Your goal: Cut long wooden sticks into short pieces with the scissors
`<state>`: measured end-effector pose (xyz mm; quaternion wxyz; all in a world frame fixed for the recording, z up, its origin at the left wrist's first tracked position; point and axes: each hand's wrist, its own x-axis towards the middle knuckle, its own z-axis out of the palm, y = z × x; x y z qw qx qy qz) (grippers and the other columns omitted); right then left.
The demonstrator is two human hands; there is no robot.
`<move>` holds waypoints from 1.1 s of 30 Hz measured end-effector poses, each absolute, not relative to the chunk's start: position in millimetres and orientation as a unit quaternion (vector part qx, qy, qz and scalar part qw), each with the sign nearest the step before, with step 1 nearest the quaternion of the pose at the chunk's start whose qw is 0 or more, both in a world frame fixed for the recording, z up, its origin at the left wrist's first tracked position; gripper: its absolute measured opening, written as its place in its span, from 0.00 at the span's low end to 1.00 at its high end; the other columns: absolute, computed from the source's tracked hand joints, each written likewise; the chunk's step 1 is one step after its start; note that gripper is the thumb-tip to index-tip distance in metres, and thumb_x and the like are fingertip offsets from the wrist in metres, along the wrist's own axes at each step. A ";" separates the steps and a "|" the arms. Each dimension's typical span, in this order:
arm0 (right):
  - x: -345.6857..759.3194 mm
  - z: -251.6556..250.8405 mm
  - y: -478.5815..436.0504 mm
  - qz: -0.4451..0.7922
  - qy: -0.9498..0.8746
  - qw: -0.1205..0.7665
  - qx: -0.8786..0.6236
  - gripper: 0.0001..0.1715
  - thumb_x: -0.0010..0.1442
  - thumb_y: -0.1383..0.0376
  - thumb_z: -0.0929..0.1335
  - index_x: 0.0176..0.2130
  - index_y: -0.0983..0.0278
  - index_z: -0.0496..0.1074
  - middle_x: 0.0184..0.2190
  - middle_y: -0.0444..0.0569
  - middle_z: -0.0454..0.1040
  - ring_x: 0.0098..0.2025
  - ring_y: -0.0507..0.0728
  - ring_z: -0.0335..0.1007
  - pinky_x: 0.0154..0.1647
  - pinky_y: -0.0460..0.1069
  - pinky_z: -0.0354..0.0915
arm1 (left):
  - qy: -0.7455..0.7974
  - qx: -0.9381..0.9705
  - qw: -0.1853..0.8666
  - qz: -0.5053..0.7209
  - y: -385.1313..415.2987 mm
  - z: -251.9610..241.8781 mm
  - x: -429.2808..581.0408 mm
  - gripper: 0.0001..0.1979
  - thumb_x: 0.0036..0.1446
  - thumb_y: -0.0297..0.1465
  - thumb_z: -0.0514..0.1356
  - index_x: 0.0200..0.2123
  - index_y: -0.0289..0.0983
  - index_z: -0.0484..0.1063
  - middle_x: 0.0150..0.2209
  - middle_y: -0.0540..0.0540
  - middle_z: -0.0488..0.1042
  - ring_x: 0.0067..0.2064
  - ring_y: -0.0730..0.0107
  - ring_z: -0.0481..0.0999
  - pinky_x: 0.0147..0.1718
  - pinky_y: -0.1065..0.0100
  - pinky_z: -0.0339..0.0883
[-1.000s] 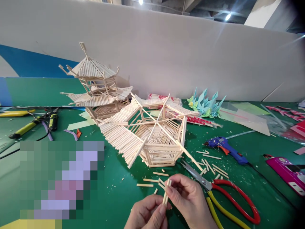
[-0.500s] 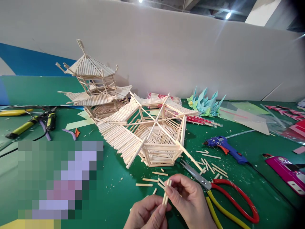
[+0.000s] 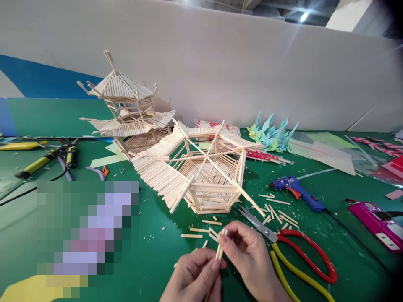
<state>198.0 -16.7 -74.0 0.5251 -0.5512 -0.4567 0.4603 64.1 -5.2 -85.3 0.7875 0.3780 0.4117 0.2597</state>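
Observation:
Pinched between my two hands are a couple of short wooden sticks (image 3: 221,247), held side by side and nearly upright. My left hand (image 3: 197,274) grips their lower end with thumb and fingers. On their upper part, my right hand (image 3: 247,256) closes thumb against forefinger. Just beyond stands a six-sided wooden stick model (image 3: 210,195), its roof partly covered with rows of sticks. Loose cut sticks (image 3: 192,236) lie between it and my hands. Scissors (image 3: 270,235) with one red and one yellow handle rest by my right hand, blades pointing toward the model.
A tiered stick pagoda (image 3: 126,105) stands at the back left. Pliers (image 3: 40,161) lie at far left, a blue glue gun (image 3: 296,191) with its cord and a magenta device (image 3: 374,222) at right. Blue paper origami (image 3: 272,132) sits near the wall. A blurred patch covers the lower left.
The view has shifted slightly, so the table items sit a little differently in frame. Both hands keep the same hold on the sticks.

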 end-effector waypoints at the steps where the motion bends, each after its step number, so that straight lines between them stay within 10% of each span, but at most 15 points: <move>1: 198.3 -72.6 -16.8 0.468 -0.452 0.524 -0.550 0.12 0.55 0.59 0.66 0.25 0.63 0.65 0.19 0.39 0.66 0.21 0.48 0.62 0.23 0.43 0.60 | 0.405 0.375 0.793 0.258 -5.4 -83.6 64.4 0.18 0.49 0.43 0.61 0.27 0.32 0.71 0.12 0.54 0.64 0.12 0.84 0.52 0.12 0.76 0.38; 33: 199.2 -72.9 -19.1 0.449 -0.436 0.532 -0.570 0.13 0.55 0.57 0.67 0.26 0.63 0.65 0.20 0.39 0.62 0.23 0.48 0.56 0.23 0.43 0.58 | 0.370 0.257 0.839 0.304 -10.9 -70.9 66.9 0.12 0.47 0.34 0.63 0.23 0.30 0.73 0.12 0.53 0.62 0.15 0.83 0.52 0.17 0.73 0.37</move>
